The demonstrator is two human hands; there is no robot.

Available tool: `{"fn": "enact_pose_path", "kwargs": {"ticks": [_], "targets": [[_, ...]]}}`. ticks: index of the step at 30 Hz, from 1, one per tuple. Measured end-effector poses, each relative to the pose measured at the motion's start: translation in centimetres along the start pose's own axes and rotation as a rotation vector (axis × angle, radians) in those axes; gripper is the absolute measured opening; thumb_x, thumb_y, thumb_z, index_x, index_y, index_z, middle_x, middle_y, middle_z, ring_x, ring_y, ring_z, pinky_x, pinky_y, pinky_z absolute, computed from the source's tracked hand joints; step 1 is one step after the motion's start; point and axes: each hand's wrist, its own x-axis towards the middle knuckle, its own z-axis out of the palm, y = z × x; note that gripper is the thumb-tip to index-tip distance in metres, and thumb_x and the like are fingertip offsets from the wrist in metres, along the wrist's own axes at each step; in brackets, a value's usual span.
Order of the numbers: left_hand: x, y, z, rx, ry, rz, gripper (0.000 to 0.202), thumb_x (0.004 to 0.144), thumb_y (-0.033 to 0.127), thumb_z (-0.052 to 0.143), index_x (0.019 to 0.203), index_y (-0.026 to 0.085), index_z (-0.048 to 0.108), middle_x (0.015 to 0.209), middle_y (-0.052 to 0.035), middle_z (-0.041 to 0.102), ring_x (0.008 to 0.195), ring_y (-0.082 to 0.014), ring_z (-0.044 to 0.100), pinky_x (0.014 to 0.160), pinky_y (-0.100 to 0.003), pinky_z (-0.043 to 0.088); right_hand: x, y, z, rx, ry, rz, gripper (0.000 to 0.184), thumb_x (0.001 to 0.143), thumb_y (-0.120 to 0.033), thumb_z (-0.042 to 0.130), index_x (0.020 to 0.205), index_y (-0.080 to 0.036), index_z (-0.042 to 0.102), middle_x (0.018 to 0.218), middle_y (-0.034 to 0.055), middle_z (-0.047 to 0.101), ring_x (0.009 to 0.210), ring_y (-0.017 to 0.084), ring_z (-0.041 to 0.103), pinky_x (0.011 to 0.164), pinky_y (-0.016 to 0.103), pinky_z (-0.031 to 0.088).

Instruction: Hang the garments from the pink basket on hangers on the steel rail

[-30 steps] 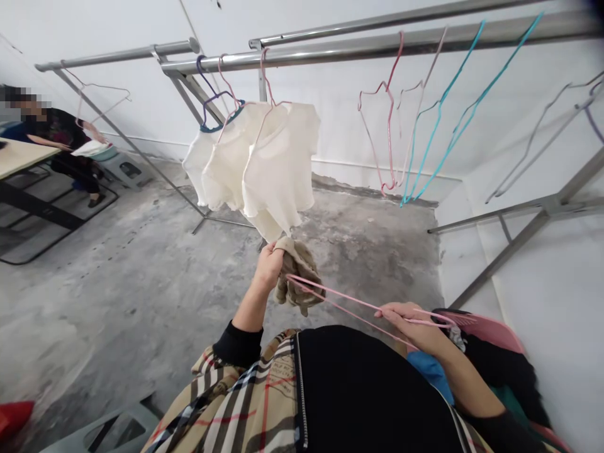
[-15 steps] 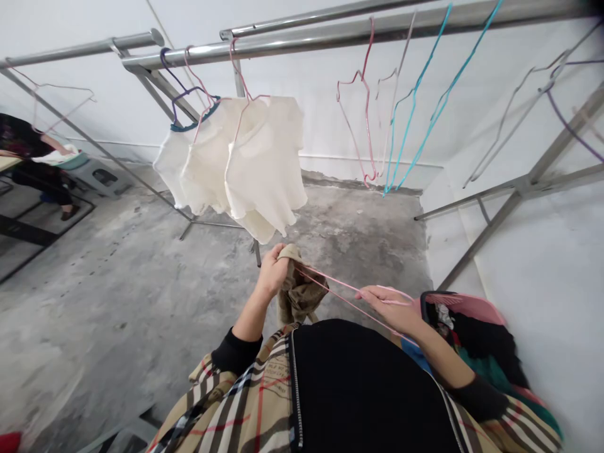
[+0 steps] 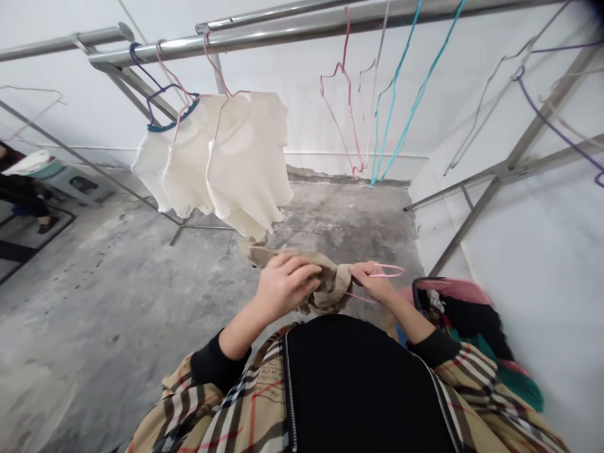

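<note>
My left hand [image 3: 283,286] grips a small tan garment [image 3: 330,286] in front of my chest, fingers curled over the cloth. My right hand [image 3: 375,283] pinches a pink wire hanger [image 3: 389,272] whose far end is buried in that garment. Both hands are close together, just below the hanging white shirts [image 3: 221,157].
A steel rail [image 3: 283,34] overhead carries three white shirts and several bare hangers, pink [image 3: 346,107] and teal [image 3: 401,94]. A pink basket [image 3: 465,292] of dark clothes sits at my right by the wall. Another person sits at the far left [image 3: 19,185].
My hands have come together: the right hand pushed the pink hanger into the tan garment, and the left hand shifted over the cloth. The view has swung right.
</note>
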Motion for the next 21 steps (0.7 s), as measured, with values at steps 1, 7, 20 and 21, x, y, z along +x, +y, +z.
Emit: {"fn": "enact_pose_path", "kwargs": {"ticks": [1, 7, 20, 21], "targets": [[0.1, -0.3, -0.5, 0.101, 0.068, 0.006, 0.028, 0.090, 0.036, 0.057, 0.115, 0.027, 0.068, 0.111, -0.0088, 0.070, 0.103, -0.0242, 0.060, 0.096, -0.037, 0.040, 0.0, -0.7, -0.3, -0.039, -0.011, -0.021, 0.061, 0.080, -0.070, 0.048, 0.047, -0.020, 0.036, 0.048, -0.0039, 0.030, 0.049, 0.010, 0.028, 0.049, 0.026, 0.023], [0.4, -1.6, -0.6, 0.314, 0.015, 0.010, 0.028, 0.095, 0.037, 0.049, 0.111, 0.030, 0.072, 0.076, -0.0038, 0.070, 0.070, -0.0150, 0.060, 0.064, -0.024, 0.040, 0.5, -4.1, -0.9, -0.148, 0.019, -0.166, 0.050, 0.088, -0.058, 0.047, 0.057, -0.019, 0.057, 0.057, 0.0016, 0.056, 0.057, 0.015, 0.051, 0.056, 0.027, 0.040], [-0.8, -2.0, -3.1, 0.401, 0.402, -0.052, 0.022, 0.091, 0.032, 0.059, 0.106, 0.030, 0.075, 0.067, 0.0003, 0.066, 0.063, -0.0118, 0.059, 0.059, -0.021, 0.038, -2.3, 5.7, 1.1, 0.015, 0.534, 0.143, 0.035, 0.080, -0.048, 0.059, 0.098, -0.019, 0.065, 0.095, 0.0103, 0.067, 0.089, 0.024, 0.060, 0.076, 0.038, 0.050], [-0.7, -1.8, -3.0, 0.385, 0.392, -0.040, 0.022, 0.091, 0.031, 0.059, 0.106, 0.030, 0.075, 0.066, 0.0006, 0.065, 0.062, -0.0116, 0.059, 0.059, -0.021, 0.039, -1.7, 6.2, 2.1, 0.038, 0.490, 0.159, 0.037, 0.075, -0.048, 0.065, 0.098, -0.019, 0.066, 0.096, 0.0094, 0.068, 0.089, 0.024, 0.060, 0.076, 0.038, 0.050]]}}
